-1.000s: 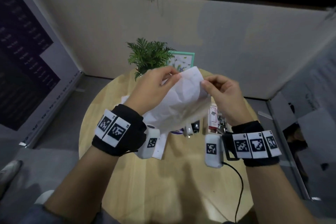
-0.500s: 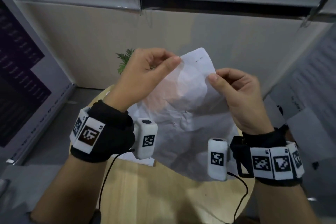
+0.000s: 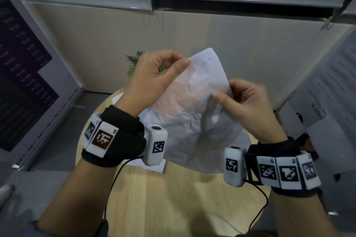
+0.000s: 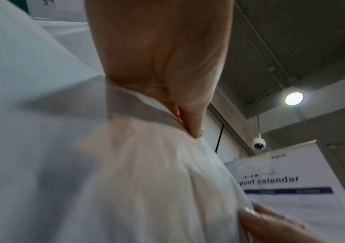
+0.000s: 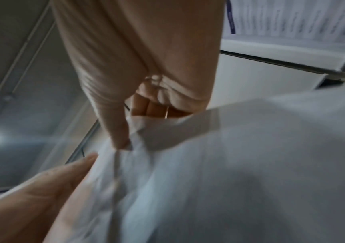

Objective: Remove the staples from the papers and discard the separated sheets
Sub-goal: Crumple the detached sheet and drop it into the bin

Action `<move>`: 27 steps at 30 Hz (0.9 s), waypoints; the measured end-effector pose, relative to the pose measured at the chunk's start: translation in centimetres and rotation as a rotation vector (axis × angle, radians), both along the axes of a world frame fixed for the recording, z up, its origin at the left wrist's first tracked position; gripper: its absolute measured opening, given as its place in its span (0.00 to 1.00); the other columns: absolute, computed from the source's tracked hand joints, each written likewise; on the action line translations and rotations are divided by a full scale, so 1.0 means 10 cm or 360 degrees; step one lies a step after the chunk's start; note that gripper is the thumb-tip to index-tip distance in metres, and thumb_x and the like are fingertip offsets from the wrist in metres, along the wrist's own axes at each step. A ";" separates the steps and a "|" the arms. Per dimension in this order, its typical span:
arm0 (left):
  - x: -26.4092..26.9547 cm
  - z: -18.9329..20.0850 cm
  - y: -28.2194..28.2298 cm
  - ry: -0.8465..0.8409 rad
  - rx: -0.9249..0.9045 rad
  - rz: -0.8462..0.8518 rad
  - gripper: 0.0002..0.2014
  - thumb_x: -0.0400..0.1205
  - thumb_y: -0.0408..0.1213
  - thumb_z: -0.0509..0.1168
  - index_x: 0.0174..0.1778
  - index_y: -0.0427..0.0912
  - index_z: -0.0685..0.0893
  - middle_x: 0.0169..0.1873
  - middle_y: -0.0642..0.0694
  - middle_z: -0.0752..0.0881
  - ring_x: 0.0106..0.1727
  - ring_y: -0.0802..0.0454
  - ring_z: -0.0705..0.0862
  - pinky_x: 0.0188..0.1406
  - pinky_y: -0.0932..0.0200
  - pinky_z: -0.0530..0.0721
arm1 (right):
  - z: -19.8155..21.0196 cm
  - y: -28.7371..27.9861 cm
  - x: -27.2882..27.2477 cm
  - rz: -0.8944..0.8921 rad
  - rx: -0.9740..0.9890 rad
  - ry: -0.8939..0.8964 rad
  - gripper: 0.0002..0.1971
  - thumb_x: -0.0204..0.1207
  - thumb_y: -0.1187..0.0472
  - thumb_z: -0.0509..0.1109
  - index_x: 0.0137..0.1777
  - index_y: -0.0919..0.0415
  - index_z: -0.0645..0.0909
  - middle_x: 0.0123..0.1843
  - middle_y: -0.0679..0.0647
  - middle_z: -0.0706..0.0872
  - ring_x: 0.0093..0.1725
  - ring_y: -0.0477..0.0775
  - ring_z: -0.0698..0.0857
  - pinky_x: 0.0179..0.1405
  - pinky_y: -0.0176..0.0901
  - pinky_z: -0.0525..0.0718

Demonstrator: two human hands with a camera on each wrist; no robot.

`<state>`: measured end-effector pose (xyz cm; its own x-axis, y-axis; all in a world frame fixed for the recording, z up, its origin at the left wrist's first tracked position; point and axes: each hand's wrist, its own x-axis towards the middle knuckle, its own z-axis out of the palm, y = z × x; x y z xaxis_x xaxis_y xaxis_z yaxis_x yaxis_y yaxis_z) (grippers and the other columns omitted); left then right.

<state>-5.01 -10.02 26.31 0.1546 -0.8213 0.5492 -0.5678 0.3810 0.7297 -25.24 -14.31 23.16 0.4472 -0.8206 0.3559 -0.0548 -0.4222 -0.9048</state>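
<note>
Leftmost in the head view stands a dark screen (image 3: 21, 75) with rows of pale text too blurred to read. Next comes the left hand (image 3: 154, 81), thumb and forefinger pinching the upper left edge of the crumpled white papers (image 3: 200, 106), which are held up in the air above the round wooden table (image 3: 173, 204). Behind that hand, a green plant (image 3: 133, 62) peeks out. Two small dark marks sit near the papers' top corner; whether they are staples or holes cannot be told. More white sheets (image 3: 152, 166) lie flat on the table below. Further right, the right hand (image 3: 248, 106) pinches the papers' right edge between thumb and curled fingers. Both wrists wear black bands with square coded tags. In the left wrist view, a poster (image 4: 288, 189) reads "calendar".
</note>
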 end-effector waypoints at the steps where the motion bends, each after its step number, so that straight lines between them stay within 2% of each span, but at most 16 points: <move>1: 0.01 -0.08 -0.02 -0.0095 -0.0010 0.0118 0.02 0.78 0.44 0.66 0.45 0.55 0.84 0.35 0.68 0.85 0.43 0.64 0.83 0.50 0.60 0.81 | -0.05 -0.01 0.03 -0.0111 -0.0100 0.0030 0.00 0.72 0.65 0.75 0.41 0.61 0.86 0.36 0.66 0.88 0.34 0.49 0.80 0.35 0.46 0.80; 3: 0.02 -0.26 -0.01 -0.0374 -0.0028 0.0447 0.09 0.78 0.46 0.64 0.52 0.51 0.82 0.48 0.60 0.83 0.55 0.50 0.79 0.60 0.51 0.74 | -0.18 -0.01 0.12 -0.0354 -0.0243 0.0021 0.04 0.74 0.66 0.73 0.38 0.65 0.83 0.32 0.59 0.86 0.33 0.44 0.78 0.33 0.41 0.77; 5: 0.00 -0.46 0.03 -0.0439 -0.0001 0.0627 0.13 0.77 0.48 0.62 0.53 0.47 0.81 0.52 0.52 0.81 0.58 0.47 0.75 0.59 0.54 0.71 | -0.29 0.02 0.25 -0.0512 -0.0312 -0.0017 0.09 0.75 0.66 0.71 0.35 0.55 0.80 0.29 0.42 0.82 0.30 0.37 0.76 0.33 0.33 0.73; 7: -0.07 -0.64 0.12 -0.0195 0.0294 0.0330 0.20 0.77 0.56 0.59 0.59 0.47 0.79 0.56 0.52 0.80 0.59 0.51 0.78 0.62 0.52 0.76 | -0.38 0.10 0.43 -0.0466 -0.0311 -0.0036 0.07 0.75 0.65 0.71 0.40 0.52 0.82 0.33 0.36 0.83 0.33 0.36 0.79 0.36 0.29 0.74; 9: -0.15 -0.75 0.20 0.0284 0.0625 -0.0049 0.24 0.77 0.59 0.59 0.64 0.49 0.76 0.58 0.53 0.82 0.60 0.55 0.82 0.62 0.50 0.81 | -0.46 0.21 0.63 -0.0281 -0.0295 0.0024 0.06 0.75 0.66 0.71 0.51 0.61 0.85 0.44 0.45 0.88 0.43 0.41 0.84 0.42 0.33 0.81; 11: -0.13 -0.86 0.25 0.0521 0.0630 -0.0138 0.14 0.79 0.52 0.63 0.53 0.47 0.80 0.45 0.58 0.87 0.51 0.60 0.86 0.55 0.57 0.84 | -0.55 0.28 0.79 -0.0047 -0.0296 0.0121 0.13 0.74 0.67 0.72 0.58 0.64 0.83 0.54 0.54 0.87 0.53 0.47 0.85 0.52 0.37 0.84; 12: -0.10 -0.87 0.29 0.0560 0.0597 -0.0106 0.06 0.80 0.45 0.64 0.44 0.47 0.81 0.36 0.61 0.88 0.44 0.66 0.86 0.48 0.66 0.83 | -0.60 0.31 0.85 0.0066 -0.0290 0.0179 0.15 0.74 0.69 0.71 0.61 0.64 0.82 0.58 0.54 0.87 0.57 0.47 0.85 0.57 0.37 0.84; 13: -0.03 -0.89 0.33 0.0596 0.0572 -0.0069 0.04 0.81 0.39 0.64 0.40 0.48 0.81 0.30 0.63 0.86 0.39 0.69 0.85 0.43 0.73 0.80 | -0.63 0.34 0.89 0.0159 -0.0275 0.0232 0.17 0.74 0.70 0.69 0.63 0.64 0.81 0.61 0.54 0.86 0.60 0.47 0.83 0.60 0.37 0.82; 14: 0.04 -0.91 0.38 0.0633 0.0543 -0.0060 0.05 0.82 0.34 0.62 0.42 0.47 0.81 0.30 0.63 0.86 0.38 0.71 0.85 0.41 0.75 0.80 | -0.67 0.34 0.93 0.0223 -0.0251 0.0256 0.17 0.75 0.72 0.67 0.64 0.64 0.81 0.63 0.54 0.85 0.63 0.47 0.83 0.63 0.37 0.81; 16: 0.22 -0.97 0.50 0.0641 0.0504 -0.0030 0.08 0.83 0.30 0.58 0.55 0.43 0.80 0.45 0.59 0.86 0.46 0.73 0.84 0.47 0.75 0.80 | -0.72 0.34 1.00 0.0246 -0.0160 0.0209 0.16 0.76 0.73 0.65 0.63 0.64 0.81 0.64 0.55 0.85 0.64 0.47 0.82 0.64 0.42 0.82; 18: 0.44 -1.02 0.65 0.0628 0.0515 0.0082 0.14 0.85 0.32 0.56 0.64 0.49 0.73 0.57 0.59 0.81 0.52 0.79 0.80 0.55 0.78 0.78 | -0.78 0.30 1.09 0.0126 -0.0129 0.0180 0.18 0.75 0.71 0.65 0.65 0.63 0.79 0.67 0.55 0.82 0.68 0.50 0.79 0.67 0.52 0.80; 20: 0.71 -1.04 0.82 0.0655 0.0542 0.0215 0.14 0.85 0.34 0.55 0.65 0.53 0.72 0.57 0.64 0.80 0.53 0.81 0.79 0.58 0.77 0.77 | -0.85 0.22 1.19 -0.0032 -0.0090 0.0293 0.27 0.74 0.63 0.69 0.73 0.61 0.69 0.75 0.55 0.72 0.76 0.54 0.70 0.75 0.59 0.71; 22: 1.03 -1.04 1.02 0.0719 0.0555 0.0334 0.14 0.85 0.36 0.55 0.66 0.49 0.76 0.59 0.60 0.83 0.58 0.71 0.82 0.62 0.66 0.80 | -0.88 0.15 1.32 -0.0067 0.0110 0.0440 0.40 0.72 0.55 0.73 0.80 0.59 0.55 0.81 0.56 0.61 0.80 0.53 0.61 0.81 0.57 0.60; 23: 1.19 -1.03 1.12 0.0765 0.0561 0.0376 0.14 0.85 0.36 0.55 0.65 0.46 0.78 0.59 0.54 0.85 0.60 0.62 0.84 0.63 0.59 0.81 | -0.90 0.12 1.41 -0.0031 0.0255 0.0461 0.45 0.71 0.53 0.75 0.81 0.57 0.51 0.82 0.55 0.60 0.80 0.52 0.60 0.81 0.55 0.60; 25: 1.55 -1.05 1.32 0.0855 0.0557 0.0441 0.12 0.85 0.35 0.55 0.60 0.46 0.81 0.52 0.56 0.89 0.56 0.57 0.87 0.60 0.54 0.84 | -0.92 0.11 1.62 0.0120 0.0532 0.0347 0.41 0.72 0.56 0.75 0.80 0.59 0.56 0.76 0.58 0.73 0.75 0.50 0.72 0.75 0.51 0.71; 27: 1.90 -1.08 1.50 0.0886 0.0572 0.0504 0.12 0.85 0.33 0.55 0.54 0.49 0.82 0.43 0.62 0.91 0.51 0.61 0.88 0.56 0.57 0.85 | -0.94 0.20 1.89 0.0311 0.0691 0.0194 0.21 0.75 0.66 0.71 0.68 0.64 0.74 0.52 0.50 0.90 0.52 0.41 0.87 0.55 0.35 0.84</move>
<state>13.98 4.97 15.50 0.5919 -0.8056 0.0252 -0.1200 -0.0571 0.9911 -6.32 -12.34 13.76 0.6248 -0.7781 -0.0651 -0.1283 -0.0202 -0.9915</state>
